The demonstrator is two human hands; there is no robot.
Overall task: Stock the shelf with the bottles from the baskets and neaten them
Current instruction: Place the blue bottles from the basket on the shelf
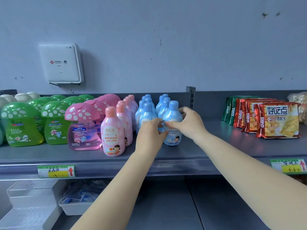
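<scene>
On the shelf (166, 156) rows look stocked, right hand (187, 123) gripping the front blue bottle (172, 117), left hand (150, 131) fingers curled round its neighbour (147, 113), neatening underway.

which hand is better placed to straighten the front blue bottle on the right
Right. The right hand already grips that front blue bottle; the left hand sits by the neighbouring blue row.

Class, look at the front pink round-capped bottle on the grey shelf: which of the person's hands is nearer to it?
Left. The left hand sits just right of the front pink round-capped bottle, on a blue bottle; the right hand is farther right, gripping the front blue bottle.
</scene>
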